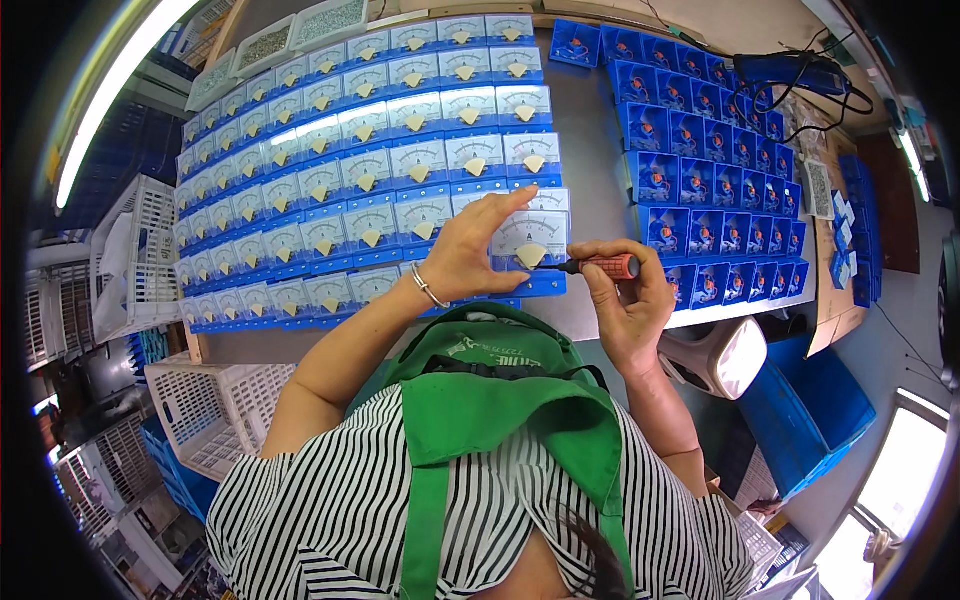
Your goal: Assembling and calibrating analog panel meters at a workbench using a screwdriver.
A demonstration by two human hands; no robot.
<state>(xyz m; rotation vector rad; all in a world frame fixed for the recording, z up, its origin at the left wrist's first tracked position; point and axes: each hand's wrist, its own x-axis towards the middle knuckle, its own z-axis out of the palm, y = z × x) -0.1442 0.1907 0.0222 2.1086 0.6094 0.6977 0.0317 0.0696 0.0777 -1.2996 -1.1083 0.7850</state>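
Note:
My left hand (462, 252) is closed around a panel meter (527, 228), thumb at its lower edge and a finger at its top. The meter has a white scale face, a cream fan-shaped piece at its lower middle and a blue base. In my right hand (638, 312) is a screwdriver (611, 267) with a red handle, held level between thumb and fingers. Its dark shank points left, and the tip reaches the lower part of the meter's face; exactly what it touches is too small to tell. Rows of similar meters (414, 162) fill the table on the left.
On the right stand rows of open blue cases (688, 180) with orange and wire parts inside. A dark blue device with black cables (790, 70) lies behind them. Trays of small parts (330, 22) sit at the back left. White crates (190, 405), a stool (738, 358) and a blue bin (812, 425) flank me.

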